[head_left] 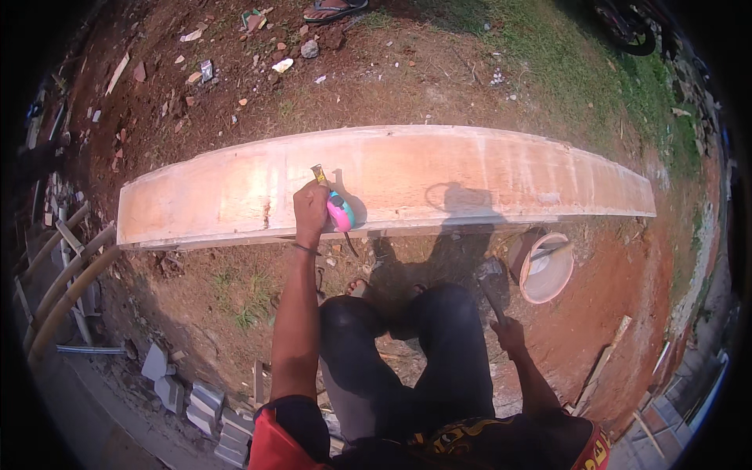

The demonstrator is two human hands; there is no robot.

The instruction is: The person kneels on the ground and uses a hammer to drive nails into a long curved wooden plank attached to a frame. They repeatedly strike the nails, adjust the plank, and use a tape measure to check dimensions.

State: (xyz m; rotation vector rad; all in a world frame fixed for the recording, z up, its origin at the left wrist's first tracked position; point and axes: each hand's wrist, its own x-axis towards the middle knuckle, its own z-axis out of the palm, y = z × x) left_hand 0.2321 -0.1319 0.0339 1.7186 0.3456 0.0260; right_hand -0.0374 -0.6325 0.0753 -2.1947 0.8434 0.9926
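A long, pale wooden plank (439,176) lies crosswise in front of me, bowed by the lens. Over its left half my left hand (309,207) is closed on a pink and teal tape measure (341,213). A short length of yellow blade sticks out past my fingers, and a dark strap dangles from the case. Lower right, my right hand (511,335) grips the handle of what looks like a hammer (493,294), its grey head tilted away from me above the ground. Both my knees are bent close to the plank's near edge.
Right of the hammer stands a round bucket (546,270) with something pale inside. Bamboo poles (74,294) lie at the plank's left end. Grey blocks (207,403) sit lower left. At the top a sandalled foot (333,9) shows, and a wheel (630,35) at upper right.
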